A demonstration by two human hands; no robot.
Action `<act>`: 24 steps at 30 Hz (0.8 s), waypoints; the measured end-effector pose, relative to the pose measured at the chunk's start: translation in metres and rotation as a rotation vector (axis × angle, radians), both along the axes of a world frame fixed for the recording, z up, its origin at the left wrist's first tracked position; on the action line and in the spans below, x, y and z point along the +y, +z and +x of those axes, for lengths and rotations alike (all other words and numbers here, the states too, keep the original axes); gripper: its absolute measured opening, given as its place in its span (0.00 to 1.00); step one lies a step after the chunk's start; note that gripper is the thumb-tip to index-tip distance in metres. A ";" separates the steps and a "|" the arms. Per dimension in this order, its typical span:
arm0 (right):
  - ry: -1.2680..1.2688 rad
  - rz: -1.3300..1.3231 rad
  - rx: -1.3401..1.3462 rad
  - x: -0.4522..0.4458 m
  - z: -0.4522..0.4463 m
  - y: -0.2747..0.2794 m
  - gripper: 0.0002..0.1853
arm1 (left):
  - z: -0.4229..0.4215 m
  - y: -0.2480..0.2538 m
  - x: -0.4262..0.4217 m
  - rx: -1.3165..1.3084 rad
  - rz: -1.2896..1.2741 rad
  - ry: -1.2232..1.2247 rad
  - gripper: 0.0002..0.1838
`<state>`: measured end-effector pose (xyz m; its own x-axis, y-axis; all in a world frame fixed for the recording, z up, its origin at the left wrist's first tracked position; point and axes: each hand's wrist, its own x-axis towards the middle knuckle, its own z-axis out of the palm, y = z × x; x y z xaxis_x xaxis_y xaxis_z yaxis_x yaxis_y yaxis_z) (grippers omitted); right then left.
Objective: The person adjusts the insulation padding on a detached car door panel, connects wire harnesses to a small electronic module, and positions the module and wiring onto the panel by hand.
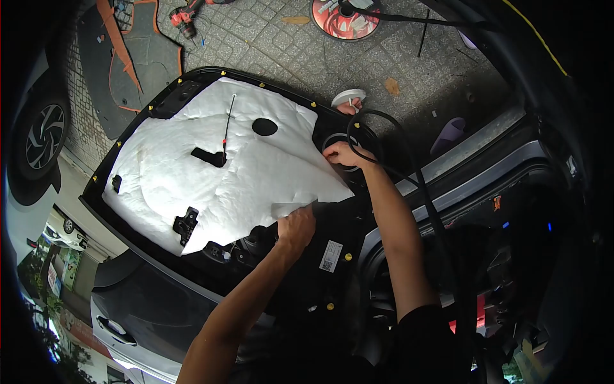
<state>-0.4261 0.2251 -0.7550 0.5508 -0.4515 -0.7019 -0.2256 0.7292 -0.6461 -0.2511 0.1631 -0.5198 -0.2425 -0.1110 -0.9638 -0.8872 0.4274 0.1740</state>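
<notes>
A white padded sheet (211, 173) covers much of a black door panel (332, 224), whose rim carries yellow clips. My left hand (297, 225) is closed at the sheet's lower edge, beside a small grey, see-through patch; its fingertips are partly hidden. At the sheet's right edge, my right hand (345, 155) has its fingers bent together beside a round speaker opening (342, 142). What those fingers grip, if anything, is too small to tell. A thin black cable (229, 121) with a red piece lies over the sheet. A white label (330, 256) is on the panel.
A red drill (184, 20) and a red disc-shaped reel (345, 18) lie on the paving at the top. A black hose (425, 185) runs past my right arm. Purple slipper (449, 134) by the car sill (473, 153). Grey car door (153, 307) at lower left.
</notes>
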 end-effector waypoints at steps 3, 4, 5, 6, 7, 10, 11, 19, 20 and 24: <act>-0.097 0.134 0.009 0.014 0.007 0.001 0.17 | 0.006 -0.019 0.016 0.073 -0.151 -0.123 0.19; -0.098 0.130 0.008 0.008 0.006 0.016 0.17 | 0.008 -0.023 0.018 0.133 -0.261 -0.195 0.19; -0.158 0.221 0.095 -0.001 0.001 0.041 0.17 | 0.010 -0.024 0.015 0.133 -0.260 -0.197 0.19; -0.215 0.308 0.185 -0.009 -0.003 0.054 0.18 | 0.008 -0.027 0.011 0.105 -0.182 -0.199 0.19; -0.209 0.304 0.184 0.004 0.000 0.034 0.18 | 0.006 -0.029 0.009 0.074 -0.104 -0.198 0.19; 0.002 0.042 0.002 0.025 0.009 -0.007 0.21 | 0.010 -0.025 0.002 0.086 -0.054 -0.213 0.17; 0.003 0.044 -0.001 0.008 0.005 0.007 0.21 | 0.008 -0.026 0.000 0.083 -0.052 -0.212 0.17; -0.068 0.290 -0.019 -0.005 -0.008 0.038 0.22 | 0.010 -0.032 -0.010 0.073 0.063 -0.080 0.17; 0.059 0.284 0.089 -0.023 -0.011 0.052 0.21 | 0.015 -0.033 -0.006 0.076 0.063 -0.078 0.17; 0.089 0.069 0.221 0.019 0.002 0.006 0.18 | 0.015 -0.025 -0.008 0.114 0.073 -0.056 0.13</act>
<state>-0.4238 0.2437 -0.7492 0.4162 -0.3551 -0.8371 -0.4211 0.7407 -0.5236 -0.2359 0.1552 -0.5452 -0.3543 -0.0250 -0.9348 -0.8352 0.4581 0.3043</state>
